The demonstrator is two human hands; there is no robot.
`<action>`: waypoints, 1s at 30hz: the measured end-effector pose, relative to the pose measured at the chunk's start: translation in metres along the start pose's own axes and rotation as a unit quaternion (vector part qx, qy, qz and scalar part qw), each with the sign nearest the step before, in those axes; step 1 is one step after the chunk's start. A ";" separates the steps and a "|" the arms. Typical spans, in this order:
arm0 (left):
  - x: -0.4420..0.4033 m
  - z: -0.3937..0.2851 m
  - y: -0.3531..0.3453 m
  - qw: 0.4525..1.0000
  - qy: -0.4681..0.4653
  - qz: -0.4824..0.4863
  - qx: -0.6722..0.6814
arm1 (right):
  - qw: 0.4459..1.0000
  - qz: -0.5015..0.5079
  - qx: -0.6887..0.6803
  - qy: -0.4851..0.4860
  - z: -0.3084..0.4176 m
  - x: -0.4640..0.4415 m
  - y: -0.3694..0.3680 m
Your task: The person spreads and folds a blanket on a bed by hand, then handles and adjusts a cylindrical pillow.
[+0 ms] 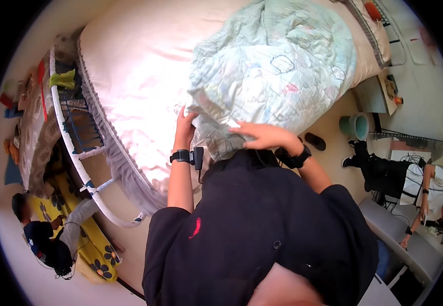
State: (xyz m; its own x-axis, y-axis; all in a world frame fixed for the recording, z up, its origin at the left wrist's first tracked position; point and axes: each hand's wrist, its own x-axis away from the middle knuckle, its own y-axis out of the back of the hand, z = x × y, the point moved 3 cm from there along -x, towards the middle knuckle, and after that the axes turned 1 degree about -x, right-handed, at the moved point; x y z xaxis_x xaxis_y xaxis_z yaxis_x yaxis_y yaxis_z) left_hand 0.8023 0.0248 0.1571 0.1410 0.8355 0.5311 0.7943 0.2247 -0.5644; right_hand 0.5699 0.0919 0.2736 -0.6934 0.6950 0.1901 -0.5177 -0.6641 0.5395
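A pale green and white patterned quilt (pixel 282 71) lies bunched and folded on the bed's pink sheet (pixel 129 56). My left hand (pixel 184 125) is closed on the quilt's near left edge, with some of its fingers hidden in the fabric. To the right of it, my right hand (pixel 267 136) is over the near edge of the quilt, fingers stretched out and apart. The folded flap between my two hands is slightly blurred. Each wrist carries a black strap, and the left one has a small black device on it.
A white metal bed rail (pixel 71 140) stands to the left. One person sits on a yellow flowered cover (pixel 99 268) at the far left, another person (pixel 425 188) at the right. A green bucket (pixel 354 126) and dark slippers (pixel 315 142) are on the floor. A pillow (pixel 371 30) lies far right.
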 end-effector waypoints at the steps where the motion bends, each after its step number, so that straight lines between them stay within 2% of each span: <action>1: 0.006 -0.001 -0.003 0.998 -0.007 0.032 -0.059 | 0.991 0.116 -0.003 -0.061 -0.012 -0.001 -0.017; 2: 0.014 -0.004 -0.007 0.991 -0.013 0.063 -0.119 | 0.966 0.228 -0.007 -0.121 -0.018 -0.001 -0.031; 3: 0.029 -0.008 -0.017 0.982 -0.004 0.084 -0.169 | 0.965 0.234 -0.008 -0.117 -0.020 -0.004 -0.035; 5: 0.043 -0.003 -0.023 0.969 -0.002 0.106 -0.224 | 0.996 0.030 -0.030 -0.075 -0.023 -0.016 -0.024; 6: 0.049 -0.001 -0.028 0.966 -0.006 0.101 -0.237 | 0.996 0.036 -0.031 -0.071 -0.021 -0.022 -0.022; 7: 0.055 -0.001 -0.033 0.948 0.013 0.107 -0.299 | 0.993 -0.032 -0.049 -0.104 -0.017 -0.029 -0.012; 8: 0.061 0.001 -0.038 0.945 0.033 0.119 -0.302 | 0.983 -0.100 -0.065 -0.137 -0.016 -0.036 -0.005; 9: 0.068 -0.001 -0.048 0.934 0.043 0.134 -0.327 | 0.984 -0.097 -0.065 -0.134 -0.017 -0.044 -0.006; 11: 0.071 0.008 -0.060 0.917 0.035 0.173 -0.357 | 0.987 -0.077 -0.131 -0.047 -0.015 -0.057 -0.007; 14: 0.067 0.017 -0.053 0.903 0.010 0.218 -0.371 | 0.983 -0.039 -0.168 -0.067 -0.020 -0.059 -0.016; 16: 0.070 0.016 -0.051 0.896 0.108 0.238 -0.358 | 0.978 -0.042 -0.197 -0.052 -0.021 -0.057 -0.019; 17: 0.071 0.016 -0.051 0.897 0.108 0.238 -0.358 | 0.927 -0.027 -0.354 -0.117 -0.026 -0.051 -0.022; 18: 0.074 0.012 -0.057 0.865 0.073 0.265 -0.419 | 0.847 -0.010 -0.500 -0.180 -0.017 -0.045 -0.022; 19: 0.076 0.009 -0.063 0.828 0.038 0.290 -0.478 | 0.815 -0.056 -0.537 -0.209 -0.011 -0.042 -0.020; 20: 0.076 0.009 -0.068 0.828 0.039 0.291 -0.478 | 0.815 -0.057 -0.538 -0.210 -0.018 -0.041 -0.025; 22: 0.076 0.013 -0.081 0.807 0.073 0.399 -0.430 | 0.804 -0.251 -0.466 -0.272 -0.040 -0.033 -0.025; 24: 0.068 0.012 -0.085 0.843 0.080 0.418 -0.328 | 0.754 -0.316 -0.489 -0.303 -0.055 -0.021 -0.018; 26: 0.047 0.010 -0.072 0.928 0.089 0.275 -0.234 | 0.745 -0.319 -0.514 -0.281 -0.061 -0.002 -0.007; 27: 0.033 0.014 -0.058 0.944 -0.006 0.184 -0.272 | 0.731 -0.328 -0.525 -0.286 -0.054 0.007 0.000; 28: 0.031 0.008 -0.059 0.912 -0.038 0.104 -0.394 | 0.724 -0.320 -0.543 -0.280 -0.046 0.015 0.007; 30: 0.023 0.017 -0.060 0.888 -0.045 0.022 -0.457 | 0.709 -0.301 -0.580 -0.265 -0.032 0.025 0.015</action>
State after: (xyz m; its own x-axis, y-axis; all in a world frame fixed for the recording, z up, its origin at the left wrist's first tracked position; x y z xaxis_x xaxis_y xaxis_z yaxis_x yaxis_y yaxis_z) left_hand 0.7477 0.0385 0.1925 0.1679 0.8795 0.4453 0.9427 -0.2754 0.1885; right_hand 0.5284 0.0906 0.2599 -0.0455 0.7500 0.6599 -0.9169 0.2308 -0.3256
